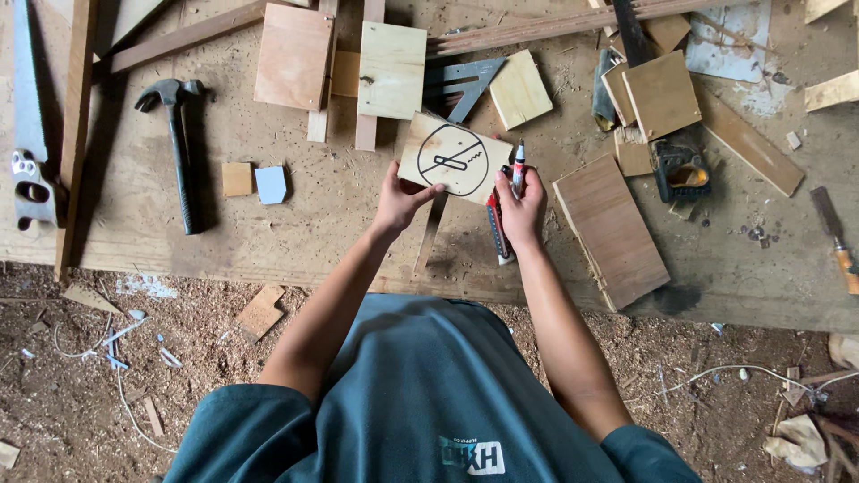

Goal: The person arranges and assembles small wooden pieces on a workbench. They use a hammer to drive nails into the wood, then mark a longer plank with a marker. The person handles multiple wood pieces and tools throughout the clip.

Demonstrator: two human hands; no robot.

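A small pale wooden plaque (454,157) with a black circle-and-slash drawing is held up over the workbench (295,233) by both hands. My left hand (399,199) grips its lower left edge, thumb on the face. My right hand (522,204) holds the plaque's lower right corner and also a marker pen (518,170), tip pointing up. A red and white pen-like tool (497,231) lies on the bench just under my right hand.
A black hammer (179,148) lies at left, a handsaw (29,125) at the far left edge. Several wood offcuts (392,70), a metal square (465,85), a plank (613,228) and a chisel (837,237) crowd the bench. Sawdust covers the floor (107,358).
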